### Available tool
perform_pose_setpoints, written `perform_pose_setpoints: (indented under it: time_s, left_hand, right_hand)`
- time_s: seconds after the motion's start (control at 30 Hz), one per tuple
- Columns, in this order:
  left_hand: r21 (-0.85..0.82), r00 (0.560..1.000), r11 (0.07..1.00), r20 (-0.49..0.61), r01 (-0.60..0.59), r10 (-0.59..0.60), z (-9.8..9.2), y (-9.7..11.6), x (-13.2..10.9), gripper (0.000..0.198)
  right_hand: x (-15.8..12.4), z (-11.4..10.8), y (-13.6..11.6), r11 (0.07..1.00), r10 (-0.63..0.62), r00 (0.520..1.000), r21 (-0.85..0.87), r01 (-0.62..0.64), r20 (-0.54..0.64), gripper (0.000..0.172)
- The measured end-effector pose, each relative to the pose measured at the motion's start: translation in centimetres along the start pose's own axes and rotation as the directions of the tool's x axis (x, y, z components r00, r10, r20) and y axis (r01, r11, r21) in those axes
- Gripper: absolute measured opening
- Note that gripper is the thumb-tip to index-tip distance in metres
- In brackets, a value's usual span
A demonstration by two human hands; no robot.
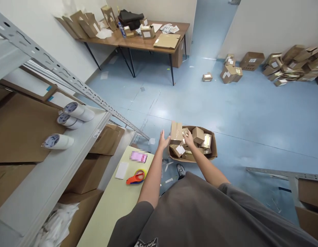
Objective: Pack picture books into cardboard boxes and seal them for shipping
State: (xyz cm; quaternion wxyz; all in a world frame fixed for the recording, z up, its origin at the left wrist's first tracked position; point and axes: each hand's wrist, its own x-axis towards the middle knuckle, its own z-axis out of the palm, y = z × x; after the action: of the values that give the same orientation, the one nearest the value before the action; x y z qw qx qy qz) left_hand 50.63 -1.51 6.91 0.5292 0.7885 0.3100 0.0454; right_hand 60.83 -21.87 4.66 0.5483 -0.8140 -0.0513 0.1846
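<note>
A taped brown cardboard box (176, 133) stands between my two hands at the left end of a large open carton (214, 151). My left hand (164, 140) is at its left side, fingers stretched out and the thumb close to the cardboard; whether they touch is unclear. My right hand (188, 139) reaches over the carton at the box's right side, fingers apart, near other small boxes. Inside the carton lie several small boxes, among them a plain brown one (198, 135) and one with a white label (178, 150). The box's underside is hidden.
Left of me, a pale green table (110, 195) bears an orange tape dispenser (135, 177), a phone (138, 156) and a white card (121, 170). A metal shelf (82, 137) holds tape rolls (58, 141). Cardboard boxes (252, 61) lie along the far wall. My shoe (181, 169) is beside the carton.
</note>
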Motion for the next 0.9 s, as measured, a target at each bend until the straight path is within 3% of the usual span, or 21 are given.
perform_pose_setpoints:
  time_s: [0.1,0.2,0.33,0.47,0.67,0.9]
  left_hand:
    - [-0.02,0.992,1.0,-0.122,-0.012,0.01,-1.2,-0.8,0.0,0.078]
    - [-0.042,0.97,0.999,-0.239,0.022,-0.032,-2.7,-1.7,-1.1,0.069]
    - [-0.056,0.943,0.997,-0.327,0.045,-0.061,-5.1,-2.1,-3.5,0.065]
    - [-0.055,0.92,0.998,-0.39,0.028,-0.048,-8.7,-2.8,-7.4,0.064]
    - [-0.084,0.833,0.996,-0.55,0.006,-0.051,-15.9,-6.0,-16.3,0.062]
    - [-0.156,0.723,0.987,-0.678,0.031,-0.13,-23.2,-11.8,-28.2,0.064]
  right_hand:
    - [1.6,-0.2,-0.4,0.994,0.073,0.997,0.078,-0.073,0.008,0.083]
    - [1.8,1.1,-1.6,0.993,0.036,0.998,0.107,-0.041,0.045,0.08]
    - [1.0,4.7,-4.0,0.994,-0.044,0.986,0.105,0.027,0.162,0.074]
    - [-0.9,9.6,-7.0,0.984,-0.171,0.936,0.092,0.15,0.308,0.072]
    - [-7.7,18.3,-10.7,0.952,-0.299,0.816,0.096,0.291,0.494,0.068]
    - [-19.1,25.8,-11.6,0.914,-0.357,0.687,0.085,0.396,0.633,0.064]
